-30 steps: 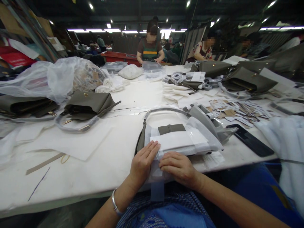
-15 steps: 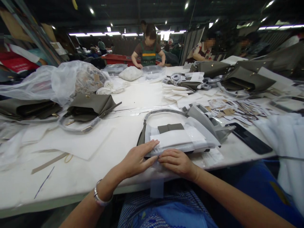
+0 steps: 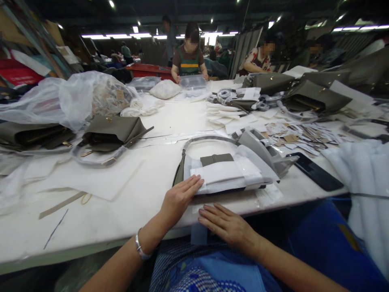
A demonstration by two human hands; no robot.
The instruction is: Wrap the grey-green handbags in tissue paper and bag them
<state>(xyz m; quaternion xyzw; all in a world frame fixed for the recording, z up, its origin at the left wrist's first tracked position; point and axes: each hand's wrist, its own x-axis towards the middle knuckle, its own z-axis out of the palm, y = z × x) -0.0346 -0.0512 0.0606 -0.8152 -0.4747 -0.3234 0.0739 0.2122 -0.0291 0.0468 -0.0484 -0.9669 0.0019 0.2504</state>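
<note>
1. Watching the head feed from my desk. My left hand (image 3: 180, 196) lies flat and open, fingers straight and together. The fingertips (image 3: 197, 183) press on the near left corner of the wrapped bag (image 3: 227, 176), and nothing is gripped.
2. My right hand (image 3: 223, 223) is also flat, palm down and fingers spread a little. It sits at the table (image 3: 121, 219) edge, just beside the left hand and closer to my body. It holds nothing and is clear of the bag itself.
3. The wrapped bag is a grey thing bundled in white paper, lying just past both hands. Its strap (image 3: 206, 140) loops out on the far side.
4. A clear strip (image 3: 197, 233) hangs over the table edge under the right fingertips. It looks like tape or film, but it's too see-through for me to be sure.
5. There's a bracelet (image 3: 139, 247) on the left wrist.
6. A dark phone (image 3: 316, 174) lies well off to the right of the right hand.
7. An olive bag (image 3: 112, 132) lies open well beyond the left hand, off to its left.
8. A person (image 3: 188, 52) works at the far end of the table, and their hands are nowhere near mine.
</note>
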